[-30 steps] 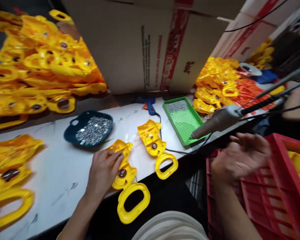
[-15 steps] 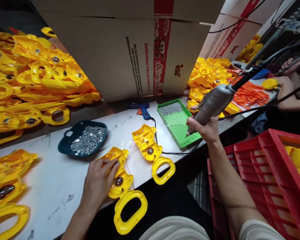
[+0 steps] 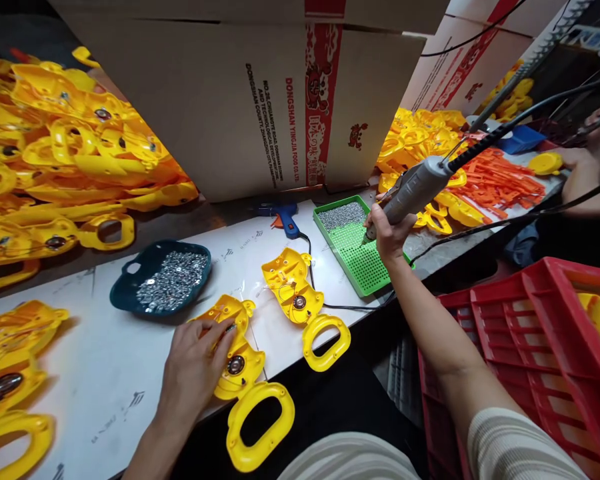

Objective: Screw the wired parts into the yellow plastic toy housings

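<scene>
My left hand [image 3: 195,363] rests on a yellow plastic shell [image 3: 245,363] with a round speaker and a loop handle, its fingers pinched on the shell's upper part. My right hand [image 3: 393,230] is wrapped round a grey electric screwdriver [image 3: 417,190], whose tip points down at the green perforated tray [image 3: 353,270]. Small metal screws [image 3: 341,217] lie at the tray's far end. A second yellow shell [image 3: 293,287] sits between my left hand and the tray. The dark green dish [image 3: 120,287] left of centre holds many metal pieces.
Behind the dish and tray stand a blue glue gun [image 3: 290,223] and a large cardboard box [image 3: 205,107]. Yellow parts [image 3: 80,153] are piled at left, orange parts [image 3: 500,177] at right. A red crate [image 3: 530,280] stands at lower right; another person's arm [image 3: 583,177] is beyond.
My right hand and the screwdriver have moved left and slightly up over the green tray, toward the screws. My left hand has stayed on the shell.
</scene>
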A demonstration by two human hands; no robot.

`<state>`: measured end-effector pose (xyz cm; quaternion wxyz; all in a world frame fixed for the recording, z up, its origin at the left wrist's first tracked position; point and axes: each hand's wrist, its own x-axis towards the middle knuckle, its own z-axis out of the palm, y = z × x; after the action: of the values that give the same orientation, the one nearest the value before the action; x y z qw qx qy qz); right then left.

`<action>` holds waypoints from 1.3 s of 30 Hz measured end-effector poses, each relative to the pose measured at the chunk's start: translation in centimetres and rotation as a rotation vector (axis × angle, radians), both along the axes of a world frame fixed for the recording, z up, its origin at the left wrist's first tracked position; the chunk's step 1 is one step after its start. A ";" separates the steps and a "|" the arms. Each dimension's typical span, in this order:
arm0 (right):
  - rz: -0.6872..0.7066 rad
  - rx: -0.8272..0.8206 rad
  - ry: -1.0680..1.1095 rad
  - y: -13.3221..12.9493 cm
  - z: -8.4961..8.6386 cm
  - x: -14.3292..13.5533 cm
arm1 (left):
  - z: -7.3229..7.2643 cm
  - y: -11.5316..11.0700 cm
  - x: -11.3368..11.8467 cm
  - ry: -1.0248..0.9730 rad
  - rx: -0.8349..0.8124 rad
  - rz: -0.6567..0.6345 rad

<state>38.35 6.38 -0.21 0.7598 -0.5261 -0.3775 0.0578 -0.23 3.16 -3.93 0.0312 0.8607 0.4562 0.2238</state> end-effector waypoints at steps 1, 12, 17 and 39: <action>0.001 -0.011 -0.004 0.1 0.0 -0.1 | 0.0 0.0 0.0 -0.002 -0.002 0.000; 0.015 -0.009 0.020 0.7 -0.9 0.1 | 0.1 -0.1 -0.1 0.018 -0.011 0.013; -0.003 -0.004 0.007 0.7 -1.2 0.3 | 0.3 -0.1 0.1 0.013 -0.009 0.007; 0.718 0.237 0.121 -3.5 5.7 -13.3 | 0.9 -0.7 1.3 0.021 -0.179 0.066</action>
<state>25.07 2.88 5.48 0.7679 -0.2643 -0.4962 0.3072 1.06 2.48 -3.03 0.0960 0.8413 0.5027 0.1741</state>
